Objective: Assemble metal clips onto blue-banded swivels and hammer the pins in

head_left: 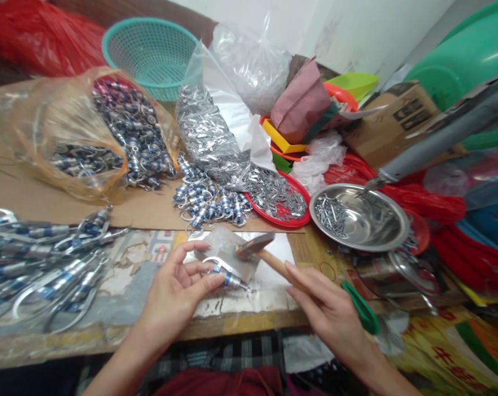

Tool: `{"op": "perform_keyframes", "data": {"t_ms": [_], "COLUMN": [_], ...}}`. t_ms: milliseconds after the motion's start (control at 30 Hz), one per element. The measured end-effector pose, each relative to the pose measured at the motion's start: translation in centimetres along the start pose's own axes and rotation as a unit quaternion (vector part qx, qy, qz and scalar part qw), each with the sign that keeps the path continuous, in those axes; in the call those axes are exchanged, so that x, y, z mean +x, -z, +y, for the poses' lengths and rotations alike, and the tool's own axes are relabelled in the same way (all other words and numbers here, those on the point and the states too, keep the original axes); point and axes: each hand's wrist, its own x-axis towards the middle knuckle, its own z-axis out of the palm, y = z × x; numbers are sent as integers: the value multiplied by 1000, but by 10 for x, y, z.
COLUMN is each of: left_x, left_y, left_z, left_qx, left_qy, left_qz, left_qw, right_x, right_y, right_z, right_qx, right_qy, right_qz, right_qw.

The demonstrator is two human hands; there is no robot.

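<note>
Between the thumb and fingers of my left hand [180, 280] is a small metal piece with a blue-banded barrel and a curved silver hook [228, 273]; its exact kind I cannot make out. My right hand [329, 305] grips the wooden handle of a hammer [255, 246]. The hammer's head is just above a grey metal block [222, 247], to the right of the hook piece. Beneath the block lies a white sheet [279, 253] on the bench. To the left, a heap of similar blue-banded hook pieces [54, 269] covers the bench.
Behind my hands are another pile of blue-banded pieces [211, 201], a red tray of small metal strips [302, 217] and a steel bowl with pins [384, 231]. An orange plastic bag [42, 126] and a teal basket [149, 33] stand farther back. A grey tube [447, 132] slants in from the right.
</note>
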Motion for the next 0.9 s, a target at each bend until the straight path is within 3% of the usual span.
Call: {"op": "perform_keyframes", "data": {"t_ms": [67, 133, 200, 267, 400, 600, 767, 900], "left_x": [-1, -2, -2, -2, -1, -3, -1, 0], "left_y": [0, 1, 2, 4, 6, 5, 6, 5], "left_z": [3, 7, 9, 9, 6, 6, 8, 7], "left_qx": [56, 136, 208, 255, 293, 328, 313, 291], "left_qy": [-5, -22, -59, -115, -218, -295, -270, -257], "left_qz": [8, 19, 32, 43, 47, 64, 16, 23], "left_qw": [998, 990, 976, 959, 930, 895, 910, 921], "right_x": [5, 14, 28, 50, 108, 163, 160, 125], "right_y": [-4, -7, -8, -7, -6, -17, -6, -10], "right_z": [15, 28, 38, 44, 56, 70, 65, 21], "right_qx": [21, 23, 1, -77, -229, -230, -134, 34], "right_qy": [-65, -110, -120, -121, -172, -226, -231, -216], "right_qz": [0, -42, -87, -88, -64, -107, -92, -58], "right_qw": [998, 993, 989, 986, 956, 941, 959, 974]}}
